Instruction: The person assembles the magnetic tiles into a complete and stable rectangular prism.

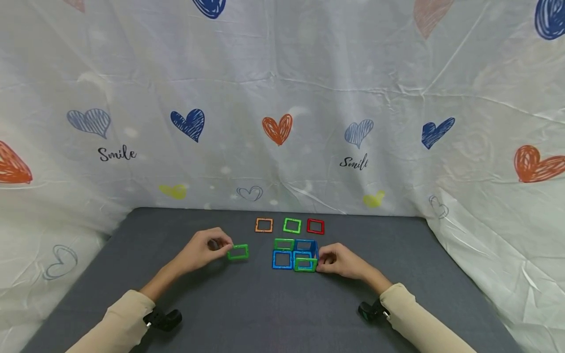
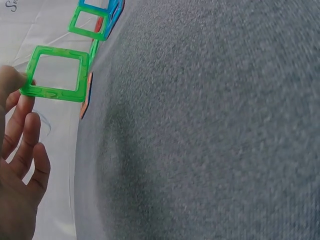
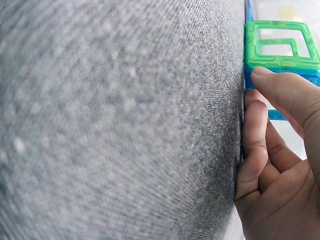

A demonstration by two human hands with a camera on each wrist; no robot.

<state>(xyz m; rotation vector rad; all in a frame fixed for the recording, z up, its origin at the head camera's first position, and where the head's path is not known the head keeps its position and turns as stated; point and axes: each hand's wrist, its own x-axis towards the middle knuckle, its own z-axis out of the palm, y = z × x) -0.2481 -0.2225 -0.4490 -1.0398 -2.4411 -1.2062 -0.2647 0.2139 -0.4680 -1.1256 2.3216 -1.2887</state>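
- Left hand (image 1: 205,251): fingers pinch one side of a green plastic square frame (image 2: 83,75), left of the blue-and-green plastic assembly (image 1: 293,257), apparently leaving other edges free.
- Right hand (image 1: 341,262): fingers pinch the assembly's right edge, apparently steadying it.

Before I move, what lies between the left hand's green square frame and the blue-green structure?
Bare grey tabletop separates the held frame from the structure in the head view.

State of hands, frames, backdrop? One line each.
Green square plastic frame: held up
Left hand: pinching it
Blue and green plastic frame cluster: joined, some frames standing
Right hand: gripping its right edge
Orange square plastic frame: lying flat
Lime square plastic frame: lying flat
Red square plastic frame: lying flat
White heart-printed backdrop: hanging, creased
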